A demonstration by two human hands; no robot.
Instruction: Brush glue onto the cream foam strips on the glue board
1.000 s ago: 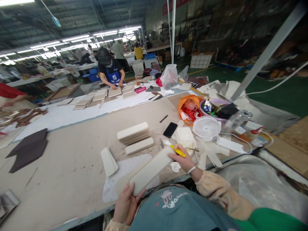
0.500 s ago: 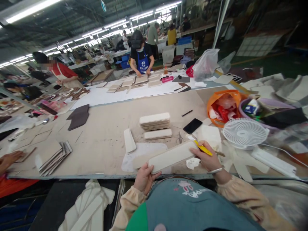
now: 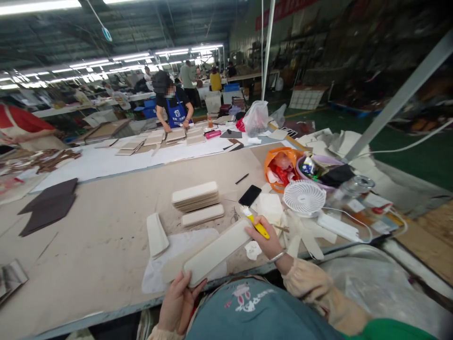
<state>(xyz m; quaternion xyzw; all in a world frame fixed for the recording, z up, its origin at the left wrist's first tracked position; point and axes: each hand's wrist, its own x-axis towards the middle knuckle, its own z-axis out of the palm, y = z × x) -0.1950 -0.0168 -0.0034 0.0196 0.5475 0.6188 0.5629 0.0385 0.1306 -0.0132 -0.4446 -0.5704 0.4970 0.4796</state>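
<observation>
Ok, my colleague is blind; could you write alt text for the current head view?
A person's left hand and right hand hold a long cream panel with rounded corners over a worktable, the right gripping a yellow-handled brush. Beyond lie a stack of panels, a black smartphone and a white fan.

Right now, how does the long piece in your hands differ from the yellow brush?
The cream strip is broad, flat and plain; the brush is narrower and shorter, with a yellow handle. The strip spans from left hand to right hand; the brush is in the right hand alone.
</observation>
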